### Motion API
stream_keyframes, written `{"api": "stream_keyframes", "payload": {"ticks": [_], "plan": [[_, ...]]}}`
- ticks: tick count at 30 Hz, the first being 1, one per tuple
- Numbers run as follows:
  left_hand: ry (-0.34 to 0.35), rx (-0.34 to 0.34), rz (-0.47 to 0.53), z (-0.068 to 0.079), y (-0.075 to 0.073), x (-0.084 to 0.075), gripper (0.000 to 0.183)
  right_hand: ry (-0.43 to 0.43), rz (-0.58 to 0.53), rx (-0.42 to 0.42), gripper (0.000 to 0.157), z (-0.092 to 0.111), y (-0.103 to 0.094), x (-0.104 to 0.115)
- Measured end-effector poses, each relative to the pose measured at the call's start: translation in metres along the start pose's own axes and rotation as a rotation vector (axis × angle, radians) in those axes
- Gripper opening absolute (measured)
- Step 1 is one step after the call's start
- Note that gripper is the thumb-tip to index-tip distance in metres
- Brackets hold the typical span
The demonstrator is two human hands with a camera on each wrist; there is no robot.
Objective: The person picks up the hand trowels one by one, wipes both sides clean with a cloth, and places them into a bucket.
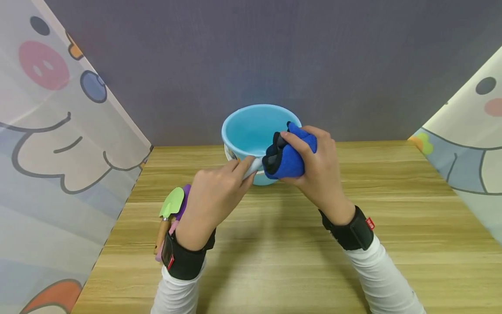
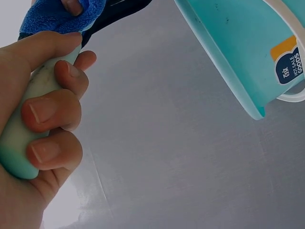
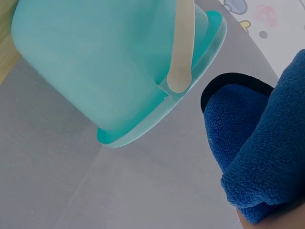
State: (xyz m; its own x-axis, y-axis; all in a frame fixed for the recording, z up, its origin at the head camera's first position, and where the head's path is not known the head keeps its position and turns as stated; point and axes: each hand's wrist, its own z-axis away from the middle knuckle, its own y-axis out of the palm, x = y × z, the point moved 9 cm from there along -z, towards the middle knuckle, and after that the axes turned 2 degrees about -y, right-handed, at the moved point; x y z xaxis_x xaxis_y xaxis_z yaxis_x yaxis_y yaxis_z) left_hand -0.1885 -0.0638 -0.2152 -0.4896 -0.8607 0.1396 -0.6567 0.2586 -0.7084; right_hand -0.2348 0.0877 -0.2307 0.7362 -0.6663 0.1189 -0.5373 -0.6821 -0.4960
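My left hand (image 1: 219, 192) grips a pale handle (image 1: 254, 167) with a teal end (image 2: 19, 164), fingers curled round it and thumb along its top. The other end of this handled tool runs into a blue cloth (image 1: 294, 159) with black edging, which hides its head. My right hand (image 1: 319, 168) holds the bunched cloth, fingers wrapped over it. Both hands are raised at the near rim of a light blue bucket (image 1: 235, 133). In the right wrist view the cloth (image 3: 267, 157) shows its fluffy side, folded over, apart from the bucket's rim (image 3: 143, 133).
A green hand trowel (image 1: 172, 203) with a wooden handle lies on the table's left, overlapping a purple tool (image 1: 185, 196) with a pink handle. The bucket has a white carrying handle (image 3: 183, 47) and a sticker (image 2: 288, 64). Behind it rises a grey wall (image 1: 251, 56).
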Motion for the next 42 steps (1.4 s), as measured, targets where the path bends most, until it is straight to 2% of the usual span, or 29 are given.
{"api": "stream_keyframes", "payload": {"ticks": [10, 20, 42], "plan": [[-0.017, 0.012, 0.024, 0.001, 0.001, 0.002, 0.025, 0.033, 0.012, 0.006, 0.089, -0.001, -0.003, -0.003], [0.000, -0.041, 0.015, 0.002, -0.001, 0.001, 0.023, 0.102, 0.018, -0.005, 0.088, -0.001, -0.008, -0.010], [-0.020, -0.012, 0.021, 0.000, -0.002, 0.003, 0.028, 0.201, 0.012, -0.031, 0.082, -0.002, -0.018, -0.021]]}}
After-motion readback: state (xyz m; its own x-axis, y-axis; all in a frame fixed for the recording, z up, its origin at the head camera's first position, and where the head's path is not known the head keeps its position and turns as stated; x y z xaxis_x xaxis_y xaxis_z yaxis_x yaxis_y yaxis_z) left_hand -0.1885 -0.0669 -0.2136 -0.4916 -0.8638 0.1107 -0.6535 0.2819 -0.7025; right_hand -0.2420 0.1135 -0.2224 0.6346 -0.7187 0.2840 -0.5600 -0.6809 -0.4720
